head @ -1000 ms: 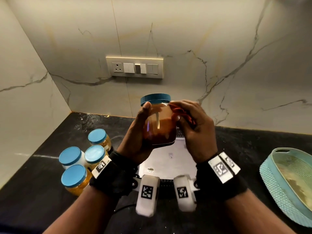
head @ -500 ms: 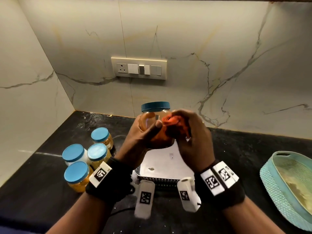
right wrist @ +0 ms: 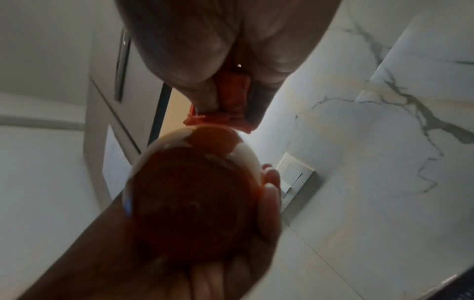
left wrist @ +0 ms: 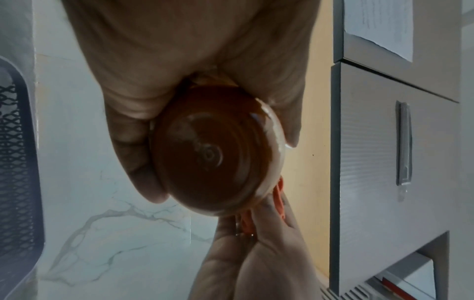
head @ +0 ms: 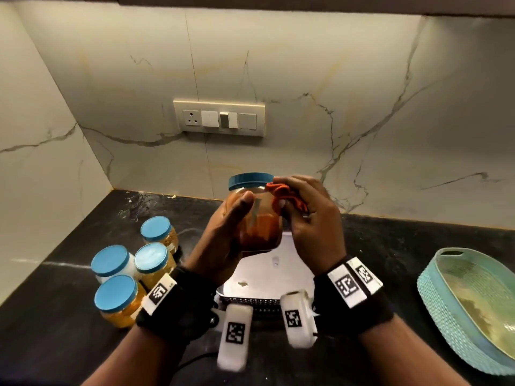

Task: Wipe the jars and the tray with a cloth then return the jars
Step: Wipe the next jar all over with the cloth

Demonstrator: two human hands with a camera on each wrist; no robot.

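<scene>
Jar [head: 257,218] with a blue lid [head: 250,181] and a reddish-brown filling sits upright in the air above the counter [head: 390,246], clamped in the left hand [head: 223,240]. That grip wraps the glass from the nine o'clock side: the thumb lies across the near face, the fingers curl round the far side, and the palm cups the lower wall. From the left wrist view the round base [left wrist: 218,150] of the jar faces the camera, with fingers pressed on both flanks.

At about two o'clock from the jar, the right hand [head: 309,227] pinches a bunched orange cloth [head: 284,196] and holds it against the jar's shoulder, just under the lid. The right wrist view shows the cloth [right wrist: 231,105] squeezed between thumb and fingers, its lower fold touching the top curve of the glass [right wrist: 195,194].

Directly below the raised jar, a metal tray [head: 264,282] with a perforated wall rests on the dark counter, its shiny floor bare apart from a small smudge near the front.

At about eight o'clock from the held jar, four more blue-lidded jars [head: 133,274] stand in a tight cluster on the counter, three with yellowish contents and one with white.

Over at four o'clock, near the counter's right end, lies a pale teal basket [head: 434,299], well apart from the tray.

On the marble wall at twelve o'clock is a switch plate [head: 218,118].
</scene>
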